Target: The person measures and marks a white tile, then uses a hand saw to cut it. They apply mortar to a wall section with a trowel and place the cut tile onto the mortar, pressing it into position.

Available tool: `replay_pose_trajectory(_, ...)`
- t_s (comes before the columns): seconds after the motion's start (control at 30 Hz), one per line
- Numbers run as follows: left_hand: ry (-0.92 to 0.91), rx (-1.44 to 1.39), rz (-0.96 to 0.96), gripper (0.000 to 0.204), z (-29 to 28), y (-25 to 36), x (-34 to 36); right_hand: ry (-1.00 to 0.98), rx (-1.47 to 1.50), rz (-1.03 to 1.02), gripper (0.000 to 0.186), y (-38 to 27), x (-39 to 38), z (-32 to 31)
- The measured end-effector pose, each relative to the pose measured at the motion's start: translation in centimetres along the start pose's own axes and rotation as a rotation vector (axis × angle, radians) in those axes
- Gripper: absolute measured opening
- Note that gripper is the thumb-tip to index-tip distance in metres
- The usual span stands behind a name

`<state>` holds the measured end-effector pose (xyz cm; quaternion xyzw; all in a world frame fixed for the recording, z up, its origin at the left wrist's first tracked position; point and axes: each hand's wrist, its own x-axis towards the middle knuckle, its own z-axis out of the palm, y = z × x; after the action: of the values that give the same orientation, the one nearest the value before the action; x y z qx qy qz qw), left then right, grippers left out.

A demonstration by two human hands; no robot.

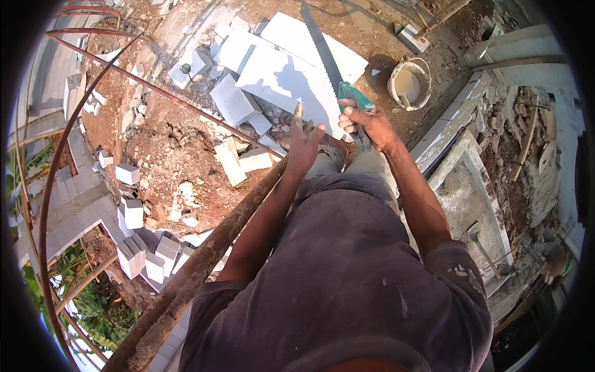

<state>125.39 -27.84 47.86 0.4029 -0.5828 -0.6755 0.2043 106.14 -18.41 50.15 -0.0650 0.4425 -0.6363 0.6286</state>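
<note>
Presently, the right hand [375, 127] is gripping a hand saw [323, 46] by its green handle [358, 97], the fingers wrapping closely around it. These fingers are partly covering the handle, so its full outline is not showing. The toothed edge is facing left, and the blade is extending away from the person, over the white slabs. The blade's far end is reaching the limit of view; I cannot tell whether the tip is being cut off. Nor can I tell whether the steel is touching a slab.

The left hand [305, 141] is holding nothing that I am seeing. Its index finger is pointing forward and its thumb is standing wide to the right; the remaining fingers are hard to make out. It is hovering over or touching the near edge of the large white slab [263, 74]; which, I cannot tell. A shadow is darkening this slab's middle.

A second white slab [285, 31] is lying beyond, partly hidden behind the blade. To the right, a bucket [423, 73] is holding greyish contents. The person's shirt [347, 266] is filling the near middle, obscuring the ground below.
</note>
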Motion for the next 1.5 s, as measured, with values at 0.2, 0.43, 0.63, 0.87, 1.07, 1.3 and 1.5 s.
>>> replay_pose_trajectory(0.2, 0.404, 0.116, -0.040, 0.084, -1.2, -0.9, 1.6, 0.005, -0.561, 0.026, 0.050, -1.0, 17.0, 1.0)
replay_pose_trajectory(0.43, 1.039, -0.168, -0.239, 0.067, -2.5, -5.5, 10.1, -0.121, -1.095, 0.058, 0.059, -0.2, 32.8, 1.6)
replay_pose_trajectory(0.63, 1.299, -0.543, -0.491, 0.075, -10.9, -20.9, 18.7, -0.242, -1.291, -0.001, 0.050, 3.3, 40.1, -1.5)
replay_pose_trajectory(0.87, 0.841, -0.754, -0.533, 0.082, -11.2, -16.5, 24.7, -0.165, -1.258, -0.044, 0.050, 7.1, 40.4, -4.8)
replay_pose_trajectory(1.07, 0.919, -0.760, -0.367, 0.081, -9.9, -14.1, 23.6, -0.068, -1.279, -0.068, 0.055, 6.4, 39.3, -4.1)
replay_pose_trajectory(1.3, 0.943, -0.584, -0.094, 0.100, -7.3, -4.8, 19.7, -0.022, -1.248, -0.053, 0.058, -4.2, 31.6, 0.9)
replay_pose_trajectory(1.5, 0.881, -0.657, 0.163, 0.081, -9.3, 1.0, 19.0, 0.025, -1.009, -0.327, 0.063, -8.2, 27.8, 3.9)
